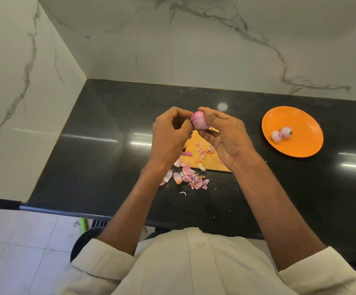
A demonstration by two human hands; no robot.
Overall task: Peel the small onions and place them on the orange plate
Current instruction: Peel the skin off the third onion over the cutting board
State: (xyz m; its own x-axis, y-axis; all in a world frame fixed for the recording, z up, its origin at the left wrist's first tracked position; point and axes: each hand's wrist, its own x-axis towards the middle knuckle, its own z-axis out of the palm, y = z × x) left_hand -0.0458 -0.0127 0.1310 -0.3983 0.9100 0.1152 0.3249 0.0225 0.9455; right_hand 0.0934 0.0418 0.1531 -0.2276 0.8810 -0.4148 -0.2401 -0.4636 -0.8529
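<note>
While both hands (pixel 196 133) pinch onion (pixel 198 123) above board edge (pixel 211 169), orange plate (pixel 300 145) well apart

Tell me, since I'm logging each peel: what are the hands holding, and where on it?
A small onion. The right hand grips its right side with thumb and fingers; the left hand pinches at its left edge.

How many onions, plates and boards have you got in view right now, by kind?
Onions: 3, one onion held between the left hand and right hand, two peeled onions on the plate
Orange plate: 1
Cutting board: 1
Loose peels: a scattered pile, too many to count
Total, without peels: 5
</note>
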